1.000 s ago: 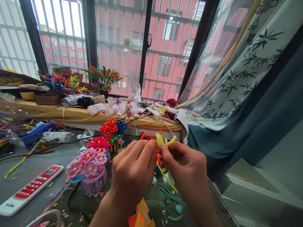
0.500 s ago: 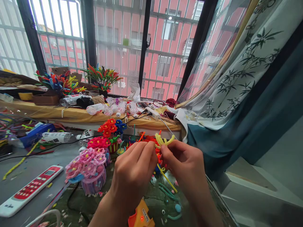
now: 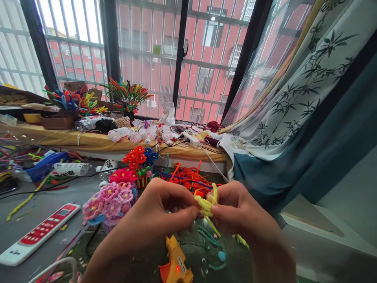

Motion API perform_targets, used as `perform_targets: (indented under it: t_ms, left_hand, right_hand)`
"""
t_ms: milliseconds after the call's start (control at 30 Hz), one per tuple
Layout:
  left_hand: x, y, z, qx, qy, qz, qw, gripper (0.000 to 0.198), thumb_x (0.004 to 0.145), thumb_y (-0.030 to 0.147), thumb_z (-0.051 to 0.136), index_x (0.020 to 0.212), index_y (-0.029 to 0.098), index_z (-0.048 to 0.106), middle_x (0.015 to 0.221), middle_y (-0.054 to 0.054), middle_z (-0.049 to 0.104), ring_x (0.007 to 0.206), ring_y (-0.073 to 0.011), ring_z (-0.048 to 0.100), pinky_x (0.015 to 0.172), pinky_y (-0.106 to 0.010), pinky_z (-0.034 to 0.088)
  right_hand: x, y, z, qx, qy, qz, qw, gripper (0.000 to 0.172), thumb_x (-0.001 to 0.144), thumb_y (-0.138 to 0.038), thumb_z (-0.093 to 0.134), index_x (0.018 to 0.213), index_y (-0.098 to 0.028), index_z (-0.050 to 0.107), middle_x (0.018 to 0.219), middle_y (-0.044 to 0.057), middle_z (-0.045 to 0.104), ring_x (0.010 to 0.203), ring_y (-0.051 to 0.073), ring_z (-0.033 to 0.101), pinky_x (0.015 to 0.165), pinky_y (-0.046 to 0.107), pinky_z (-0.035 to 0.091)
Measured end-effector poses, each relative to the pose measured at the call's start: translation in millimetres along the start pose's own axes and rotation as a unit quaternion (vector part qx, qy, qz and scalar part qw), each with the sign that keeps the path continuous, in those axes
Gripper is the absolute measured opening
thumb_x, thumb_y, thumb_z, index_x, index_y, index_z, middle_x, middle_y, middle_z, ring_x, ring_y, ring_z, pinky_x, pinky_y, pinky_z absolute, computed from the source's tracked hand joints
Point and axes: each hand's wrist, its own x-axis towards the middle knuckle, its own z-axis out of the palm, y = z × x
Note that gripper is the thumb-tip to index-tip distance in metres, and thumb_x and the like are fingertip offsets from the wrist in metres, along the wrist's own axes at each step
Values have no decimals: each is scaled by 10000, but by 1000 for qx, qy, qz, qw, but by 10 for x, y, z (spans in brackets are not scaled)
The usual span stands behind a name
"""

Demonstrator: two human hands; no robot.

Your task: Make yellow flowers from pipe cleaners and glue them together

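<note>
Between my two hands is a small bent piece of yellow pipe cleaner (image 3: 205,204), with one end sticking up at its right. My left hand (image 3: 165,208) pinches its left side between thumb and fingers. Its right side is gripped by my right hand (image 3: 235,204), thumb pressed against the fingers. Behind them lies a pile of red and orange pipe cleaners (image 3: 188,177). An orange glue gun (image 3: 178,265) with a small red light rests below my hands. Some curled fingers of both hands are hidden.
Pink pipe-cleaner flowers (image 3: 113,200) stand left of my left hand. A white and red remote (image 3: 41,234) lies farther left. Green pieces (image 3: 209,236) and a blue pompom (image 3: 222,256) lie below my right hand. Bottles line the windowsill (image 3: 97,143).
Both hands have moved lower and turned, with the yellow piece lowered between them and folded more compactly. More of the red pile and the glue gun shows now.
</note>
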Motion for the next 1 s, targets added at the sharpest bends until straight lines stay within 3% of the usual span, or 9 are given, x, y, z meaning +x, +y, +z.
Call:
perform_targets:
  t_ms: [133, 267, 400, 567, 733, 1000]
  left_hand:
    - [22, -88, -31, -166, -60, -102, 979, 174, 726, 298, 814, 662, 146, 758, 473, 20, 611, 369, -39, 461, 350, -123, 321]
    - [37, -141, -13, -243, -60, -101, 963, 281, 675, 424, 879, 716, 162, 784, 482, 26, 613, 357, -22, 460, 337, -106, 302]
    - [18, -107, -18, -220, -63, -75, 971, 209, 783, 384, 819, 790, 178, 790, 554, 20, 638, 410, -17, 486, 387, -97, 344]
    - [17, -16, 10, -136, 11, -26, 990, 180, 847, 345, 763, 791, 174, 766, 599, 29, 638, 473, -22, 487, 407, -87, 343]
    - [58, 33, 110, -123, 84, -9, 989, 139, 812, 259, 784, 724, 166, 728, 581, 59, 590, 491, -22, 476, 427, -98, 339]
    - [53, 65, 173, -130, 130, -21, 983, 101, 746, 210, 812, 695, 164, 737, 580, 55, 591, 509, -28, 434, 450, -118, 316]
  right_hand:
    - [73, 80, 9, 67, -44, 10, 997, 399, 617, -488, 872, 617, -121, 715, 448, -8, 581, 333, 62, 440, 332, 174, 271]
    - [97, 68, 93, 130, -53, -15, 990, 322, 654, -418, 855, 623, -125, 725, 439, -17, 566, 306, 52, 413, 314, 165, 249]
    - [53, 23, 127, 130, 0, -62, 990, 270, 718, -357, 815, 620, -129, 709, 482, -7, 594, 374, 59, 477, 359, 159, 277]
    - [1, -32, 131, 87, 61, -79, 991, 254, 769, -307, 772, 616, -129, 677, 493, -27, 559, 407, 44, 445, 411, 155, 318]
    - [0, -27, 119, 46, 69, -87, 993, 247, 802, -337, 752, 675, -135, 686, 539, -28, 569, 436, 42, 443, 427, 151, 329]
    - [13, -85, 179, -41, 109, -108, 987, 168, 805, -254, 715, 678, -149, 682, 536, -32, 566, 453, 62, 449, 398, 162, 334]
